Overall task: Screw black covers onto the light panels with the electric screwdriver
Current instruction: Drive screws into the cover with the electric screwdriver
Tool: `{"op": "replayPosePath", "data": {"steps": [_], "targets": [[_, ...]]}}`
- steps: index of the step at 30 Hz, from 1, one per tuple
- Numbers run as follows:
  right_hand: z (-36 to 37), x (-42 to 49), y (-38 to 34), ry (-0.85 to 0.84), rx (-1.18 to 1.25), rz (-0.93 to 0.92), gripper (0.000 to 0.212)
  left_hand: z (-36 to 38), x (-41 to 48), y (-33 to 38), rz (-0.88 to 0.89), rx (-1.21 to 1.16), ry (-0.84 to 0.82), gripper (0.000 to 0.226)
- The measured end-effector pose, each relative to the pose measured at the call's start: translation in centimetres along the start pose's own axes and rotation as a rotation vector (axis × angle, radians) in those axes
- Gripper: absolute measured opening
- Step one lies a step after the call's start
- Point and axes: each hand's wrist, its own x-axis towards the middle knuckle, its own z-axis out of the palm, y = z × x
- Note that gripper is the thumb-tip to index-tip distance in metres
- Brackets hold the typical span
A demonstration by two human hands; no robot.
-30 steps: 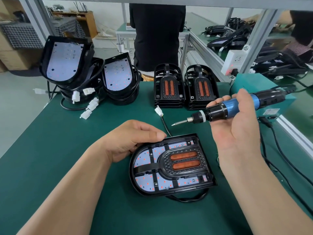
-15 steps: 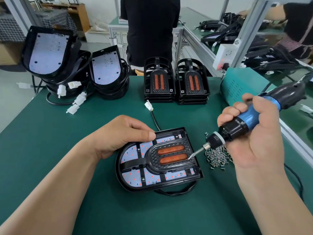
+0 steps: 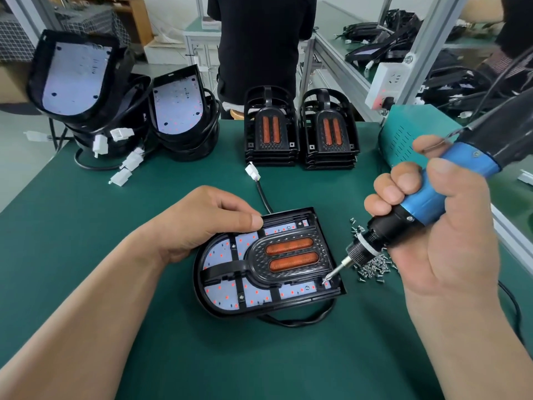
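A light panel [image 3: 227,295] lies flat on the green mat, a black cover [image 3: 288,258] with two orange strips seated on it. My left hand [image 3: 202,223] holds the panel's far left edge, thumb pressing on the cover's rim. My right hand [image 3: 432,226] grips the blue and black electric screwdriver [image 3: 415,206]. Its bit tip touches a screw at the cover's near right corner [image 3: 326,281]. A heap of loose screws [image 3: 372,264] lies just right of the panel.
Two stacks of black covers [image 3: 271,131] [image 3: 328,134] stand at the back centre. Bare light panels with cables [image 3: 78,82] [image 3: 178,111] are piled at back left. A green power box [image 3: 409,134] sits at right. A person [image 3: 259,39] stands behind the table.
My right hand swung the screwdriver down from mid-air to the cover's near right corner. The panel and my left hand stayed in place.
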Motion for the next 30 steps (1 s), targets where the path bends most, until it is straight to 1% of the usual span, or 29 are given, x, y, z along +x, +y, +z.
{"op": "replayPosePath", "data": {"steps": [5,7,10,13,20,23,30], "targets": [[0.40,-0.22,0.03,-0.030,-0.049,-0.027,0.021,0.00,-0.01,0.01,-0.007,-0.005,0.004,0.030],[0.49,-0.29,0.01,-0.040,-0.062,-0.032,0.022,0.02,-0.08,0.03,-0.008,-0.005,0.000,0.032],[0.61,-0.46,0.00,-0.065,-0.073,-0.037,0.023,0.04,-0.13,0.07,-0.004,-0.012,-0.005,0.042],[0.75,-0.62,0.07,-0.089,-0.078,-0.036,0.023,0.02,-0.06,0.02,-0.002,-0.012,-0.008,0.044],[0.76,-0.74,0.06,-0.178,-0.074,-0.022,0.028,0.21,0.08,-0.14,0.009,0.003,0.019,0.045],[0.80,-0.76,-0.03,-0.200,-0.056,-0.016,0.021,0.27,0.19,-0.26,0.018,0.017,0.027,0.044],[0.61,-0.63,-0.01,-0.251,-0.050,-0.004,0.020,0.29,0.37,-0.50,0.027,0.033,0.036,0.042]]}}
